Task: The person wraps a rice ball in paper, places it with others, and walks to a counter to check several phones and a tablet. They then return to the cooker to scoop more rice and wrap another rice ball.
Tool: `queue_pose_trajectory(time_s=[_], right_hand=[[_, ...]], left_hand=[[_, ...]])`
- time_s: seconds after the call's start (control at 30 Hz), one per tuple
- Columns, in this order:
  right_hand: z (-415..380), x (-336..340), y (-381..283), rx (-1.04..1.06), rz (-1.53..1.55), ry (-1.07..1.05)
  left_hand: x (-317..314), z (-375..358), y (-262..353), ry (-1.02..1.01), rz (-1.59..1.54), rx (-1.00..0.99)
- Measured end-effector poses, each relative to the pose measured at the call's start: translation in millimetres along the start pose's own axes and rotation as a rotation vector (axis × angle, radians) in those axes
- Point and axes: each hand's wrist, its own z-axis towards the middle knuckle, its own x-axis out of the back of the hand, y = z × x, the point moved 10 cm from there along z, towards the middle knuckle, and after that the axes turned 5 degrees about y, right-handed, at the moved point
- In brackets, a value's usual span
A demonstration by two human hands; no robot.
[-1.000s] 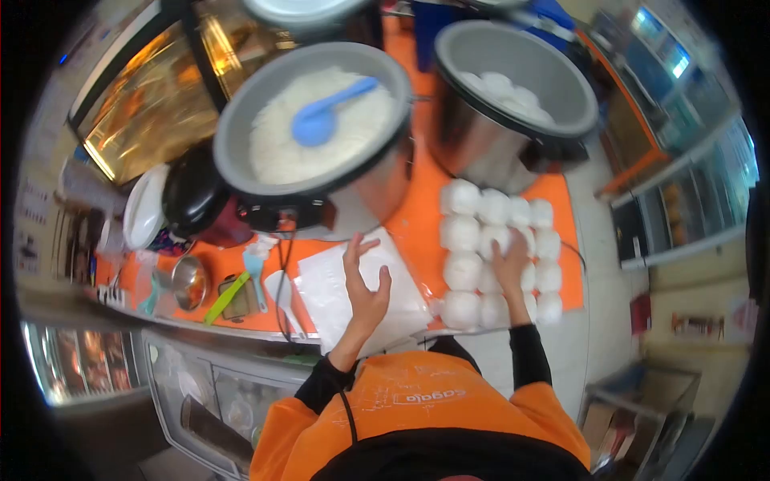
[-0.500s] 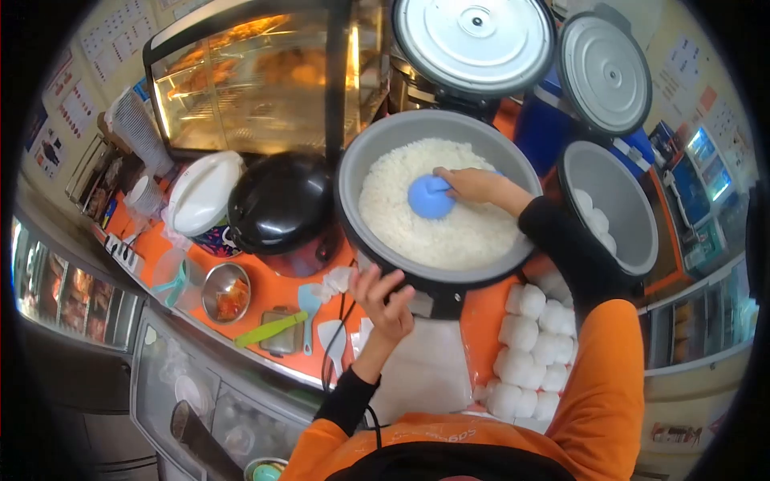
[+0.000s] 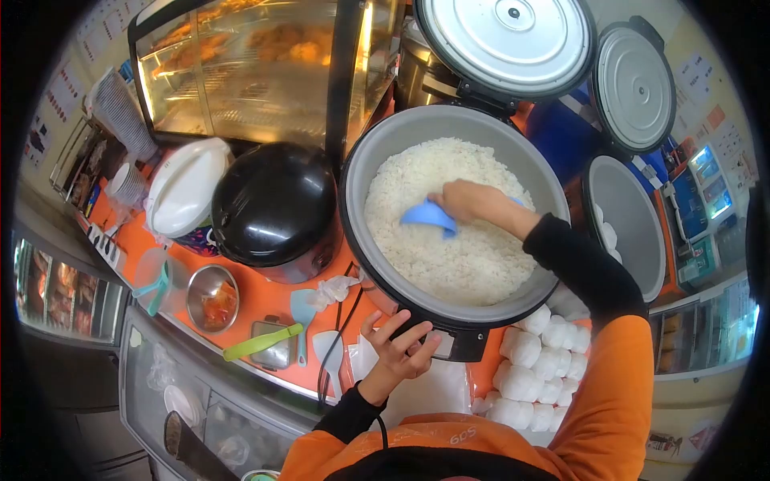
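Note:
A large rice cooker [image 3: 553,188] with a grey inner pot is filled with white rice [image 3: 449,168]. My right hand [image 3: 473,202] reaches into the pot, its fingers wrapped round a blue rice paddle [image 3: 427,216]. The paddle's blade is tilted, with its lower edge down in the rice. At the cooker's front, my left hand [image 3: 401,350] has its fingers spread against the dark lower body near the latch, holding nothing. White wrapped bundles [image 3: 525,373] are stacked to the right, below my right forearm.
Behind the pot its lid [image 3: 513,40] stands raised. A second open pot [image 3: 626,208] is at right. Left are a black cooker [image 3: 277,204], a metal bowl [image 3: 212,298], green tongs [image 3: 262,342] and a white spatula [image 3: 329,353]. A glass food warmer [image 3: 241,72] stands behind.
The blue paddle has turned from face-on to tilted, its edge now in the rice. My left hand has come up against the cooker's front. The whole view has shifted slightly.

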Motion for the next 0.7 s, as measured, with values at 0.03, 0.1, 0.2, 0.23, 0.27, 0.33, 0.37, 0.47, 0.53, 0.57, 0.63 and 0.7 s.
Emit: queue_pose_trajectory(time_s=[0.03, 0.1, 0.2, 0.23, 0.27, 0.33, 0.37, 0.47, 0.53, 0.57, 0.63, 0.7], right_hand=[[-14.7, -4.1, -6.2, -0.043, 0.037, -0.089], [-54.5, -16.4, -14.4, -0.210, 0.112, -0.377], [-90.4, -12.9, -30.4, -0.140, 0.116, -0.448], [-95.7, -5.1, -36.8, -0.063, 0.102, -0.414], [-101.8, 1.0, -38.6, -0.094, 0.044, -0.541], [-100.4, -17.5, -8.7, -0.116, 0.203, -0.795], [-93.0, -10.2, -2.7, -0.137, 0.256, -0.751], [-72.8, 49.5, 6.0, -0.217, 0.346, -0.289], [-84.2, 32.1, -17.8, 0.002, 0.238, -0.151], [-89.3, 27.6, -30.0, 0.110, 0.188, -0.077], [-73.7, 36.0, -24.3, 0.070, 0.135, 0.080], [-50.5, 67.9, -14.8, 0.090, 0.071, 0.339]], left_hand=[[0.1, 0.0, -0.3, -0.001, 0.001, 0.000], [-0.2, 0.2, -0.4, -0.001, 0.002, 0.001], [-1.0, -0.9, -0.8, -0.020, 0.006, 0.000], [-1.6, -0.5, -0.3, -0.022, 0.000, 0.010], [-2.0, 1.3, -0.1, -0.026, -0.005, 0.016], [-2.5, 4.2, -1.5, -0.040, -0.009, 0.011], [-3.1, 4.2, -1.6, -0.048, -0.008, 0.009], [-3.2, 0.9, -1.4, -0.056, -0.006, 0.034], [-3.3, 2.5, -1.1, -0.056, -0.004, 0.032], [-4.2, 2.2, -1.0, -0.059, -0.003, 0.030], [-4.4, 0.3, -1.5, -0.075, 0.000, 0.027], [-4.8, 0.9, -2.3, -0.084, -0.003, 0.034]])
